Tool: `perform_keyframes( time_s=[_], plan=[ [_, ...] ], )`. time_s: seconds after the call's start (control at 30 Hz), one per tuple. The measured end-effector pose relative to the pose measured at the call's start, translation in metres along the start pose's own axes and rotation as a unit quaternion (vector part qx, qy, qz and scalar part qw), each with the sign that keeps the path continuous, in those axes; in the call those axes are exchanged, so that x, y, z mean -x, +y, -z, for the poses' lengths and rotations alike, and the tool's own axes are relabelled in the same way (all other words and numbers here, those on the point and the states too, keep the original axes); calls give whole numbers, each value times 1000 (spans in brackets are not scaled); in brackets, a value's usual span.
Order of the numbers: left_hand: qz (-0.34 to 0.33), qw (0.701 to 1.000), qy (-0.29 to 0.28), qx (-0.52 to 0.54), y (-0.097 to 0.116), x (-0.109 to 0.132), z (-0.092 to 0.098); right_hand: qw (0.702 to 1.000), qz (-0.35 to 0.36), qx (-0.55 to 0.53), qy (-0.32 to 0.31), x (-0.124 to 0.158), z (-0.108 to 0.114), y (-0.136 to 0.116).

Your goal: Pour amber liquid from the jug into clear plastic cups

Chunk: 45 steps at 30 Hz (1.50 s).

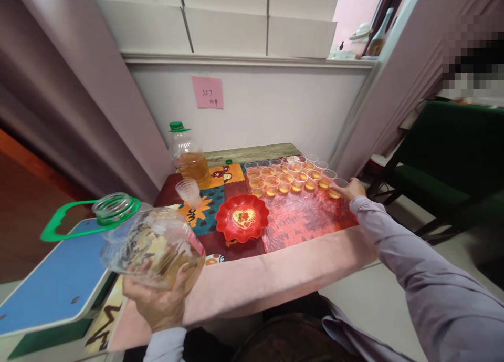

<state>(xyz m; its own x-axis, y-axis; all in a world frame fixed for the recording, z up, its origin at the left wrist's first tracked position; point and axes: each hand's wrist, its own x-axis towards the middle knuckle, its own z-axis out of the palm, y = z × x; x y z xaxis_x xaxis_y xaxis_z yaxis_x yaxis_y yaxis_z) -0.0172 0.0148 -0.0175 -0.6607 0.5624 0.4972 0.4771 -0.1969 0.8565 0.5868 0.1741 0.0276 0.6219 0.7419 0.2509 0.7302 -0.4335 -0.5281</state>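
My left hand (pixel 159 299) is wrapped around the lower side of a large clear plastic jug (pixel 157 246), tilted with its uncapped mouth toward the left. A green carry handle (pixel 71 220) rings the jug's neck, and some pale yellow liquid shows inside. At the right end of the front row, my right hand (pixel 352 188) grips a small clear plastic cup (pixel 337 189) holding amber liquid. Beside it stand rows of several similar cups (pixel 299 181), with amber liquid in those I can see into.
A second jug (pixel 192 165) with a green cap stands at the back left, near a stack of cups (pixel 189 192). A red scalloped dish (pixel 243 218) sits mid-table. A loose green cap (pixel 229 162) lies behind. On the left is a blue-topped stool (pixel 51 272); a dark green chair (pixel 457 146) stands right.
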Motion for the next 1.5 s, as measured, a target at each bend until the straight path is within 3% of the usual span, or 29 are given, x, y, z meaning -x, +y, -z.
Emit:
perform_keyframes(
  time_s=[0.1, 0.17, 0.23, 0.33, 0.47, 0.53, 0.6, 0.73, 0.87, 1.17, 1.5],
  plan=[
    [13, 1000, -9, -12, -6, 4, 4, 997, 22, -44, 64, 11, 14, -31],
    [18, 1000, -13, -19, -8, 8, 7, 986, 101, -105, 82, 24, 21, -70],
    [10, 1000, -11, -23, -10, 11, 10, 959, 208, -191, 25, 46, 24, -124],
    [4, 1000, -19, -8, -11, 13, 12, 882, 389, -249, -94, 97, 20, -223],
    [-6, 999, -27, -19, -12, 16, 14, 794, 559, -137, -197, 168, -13, -345],
    [-10, 999, -20, -25, -12, 18, 14, 768, 594, -43, -237, 192, -38, -387],
    [-14, 1000, -13, -21, -11, 20, 14, 761, 595, 19, -257, 208, -63, -414],
    [-21, 999, -11, -25, -9, 23, 13, 752, 597, 62, -273, 222, -96, -437],
    [-30, 999, -12, -25, -8, 25, 12, 746, 601, 82, -276, 221, -110, -440],
    [-40, 999, -6, -23, -5, 28, 10, 753, 600, 69, -260, 215, -117, -433],
    [-21, 1000, -12, -16, -5, 28, 10, 762, 601, 17, -241, 213, -110, -431]
  ],
)
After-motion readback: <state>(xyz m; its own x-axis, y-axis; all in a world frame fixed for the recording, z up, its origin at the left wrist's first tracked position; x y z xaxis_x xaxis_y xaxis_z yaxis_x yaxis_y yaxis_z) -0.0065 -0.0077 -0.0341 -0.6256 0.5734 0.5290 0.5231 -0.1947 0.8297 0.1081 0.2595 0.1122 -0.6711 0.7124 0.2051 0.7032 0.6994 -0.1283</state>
